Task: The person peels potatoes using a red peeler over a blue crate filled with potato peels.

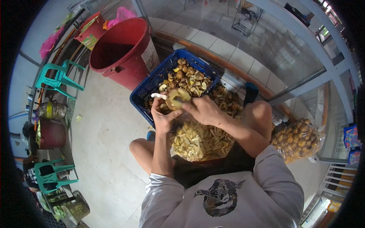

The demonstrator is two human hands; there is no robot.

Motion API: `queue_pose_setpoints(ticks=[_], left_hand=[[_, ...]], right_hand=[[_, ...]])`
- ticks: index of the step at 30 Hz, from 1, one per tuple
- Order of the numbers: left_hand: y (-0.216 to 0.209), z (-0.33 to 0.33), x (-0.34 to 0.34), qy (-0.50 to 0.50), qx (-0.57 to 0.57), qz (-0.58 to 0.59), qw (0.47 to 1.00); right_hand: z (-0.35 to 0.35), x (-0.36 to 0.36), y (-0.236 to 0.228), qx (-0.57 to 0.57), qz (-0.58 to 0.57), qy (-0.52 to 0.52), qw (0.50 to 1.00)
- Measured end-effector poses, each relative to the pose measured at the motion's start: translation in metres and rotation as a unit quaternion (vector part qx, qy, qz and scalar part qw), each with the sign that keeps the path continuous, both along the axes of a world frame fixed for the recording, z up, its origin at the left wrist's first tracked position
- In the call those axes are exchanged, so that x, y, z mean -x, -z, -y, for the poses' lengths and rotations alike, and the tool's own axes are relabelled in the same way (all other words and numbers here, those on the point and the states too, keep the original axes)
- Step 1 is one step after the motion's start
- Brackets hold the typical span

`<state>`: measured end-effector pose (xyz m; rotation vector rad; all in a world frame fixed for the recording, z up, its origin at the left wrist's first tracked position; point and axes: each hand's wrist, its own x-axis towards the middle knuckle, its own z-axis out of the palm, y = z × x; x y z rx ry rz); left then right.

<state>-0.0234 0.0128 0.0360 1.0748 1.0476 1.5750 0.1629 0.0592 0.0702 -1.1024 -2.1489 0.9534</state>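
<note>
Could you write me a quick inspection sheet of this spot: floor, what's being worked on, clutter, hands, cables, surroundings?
Surface: pale tiled floor; the person sits low over it.
Job's things: a round brown fruit, partly peeled; blue crate of similar fruit and peelings; heap of pale peeled pieces between the knees.
Clutter: clear bag of brown fruit at the right; red bin behind the crate.
Grippers: left hand grips a white-handled tool against the fruit; right hand holds the fruit.
Cables: nothing seen.
Surroundings: green plastic chairs at the left; glass wall with metal frame ahead.

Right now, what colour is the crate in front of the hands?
Blue: the crate has perforated walls, seen best in the head view.
</note>
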Motion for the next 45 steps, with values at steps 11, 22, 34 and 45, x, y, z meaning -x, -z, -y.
queue_pose_setpoints(ticks=[11, 22, 34, 45], left_hand=[[0.006, -0.004, -0.004, 0.108, 0.011, 0.287, 0.952], [-0.009, 0.004, -0.017, 0.153, -0.005, 0.287, 0.946], [0.004, 0.002, -0.017, 0.075, -0.036, 0.237, 0.968], [0.008, -0.001, -0.009, 0.062, -0.027, 0.237, 0.969]], right_hand=[[-0.01, -0.006, -0.016, 0.071, 0.033, -0.037, 0.996], [-0.012, -0.005, -0.009, 0.04, -0.003, -0.049, 0.998], [0.003, 0.001, -0.01, 0.036, 0.032, -0.035, 0.998], [-0.012, -0.008, 0.0, 0.075, 0.017, 0.068, 0.995]])
